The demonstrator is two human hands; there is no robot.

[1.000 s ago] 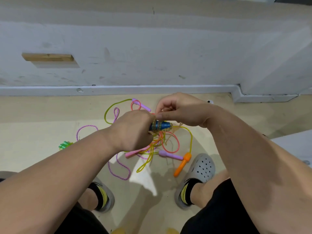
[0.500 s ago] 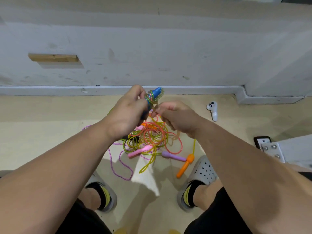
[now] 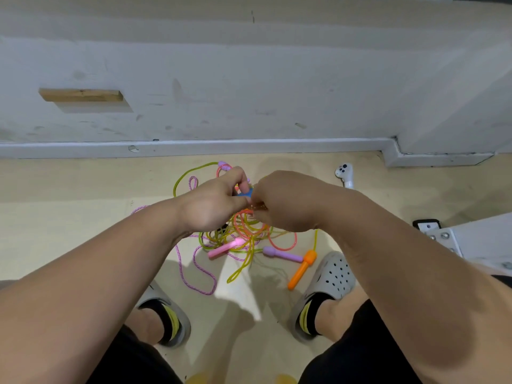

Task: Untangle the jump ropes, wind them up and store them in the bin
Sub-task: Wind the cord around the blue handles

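A tangle of jump ropes (image 3: 243, 234) in yellow-green, orange, pink and purple lies on the beige floor between my feet and the wall. My left hand (image 3: 213, 206) grips a blue handle (image 3: 246, 193) with rope wound on it, held above the tangle. My right hand (image 3: 279, 206) touches it from the right, fingers pinched on a rope strand. On the floor lie a pink handle (image 3: 225, 248), a purple handle (image 3: 281, 254) and an orange handle (image 3: 302, 270). No bin is in view.
A white wall with a baseboard (image 3: 249, 146) runs across close behind the tangle. A white game controller (image 3: 345, 174) lies at the right near the wall. A white metal piece with bolts (image 3: 443, 236) sits at the far right. My grey clogs (image 3: 332, 275) flank the ropes.
My hands have come down from the raised position, with the blue handle now mostly hidden between them. The rope pile on the floor has barely shifted.
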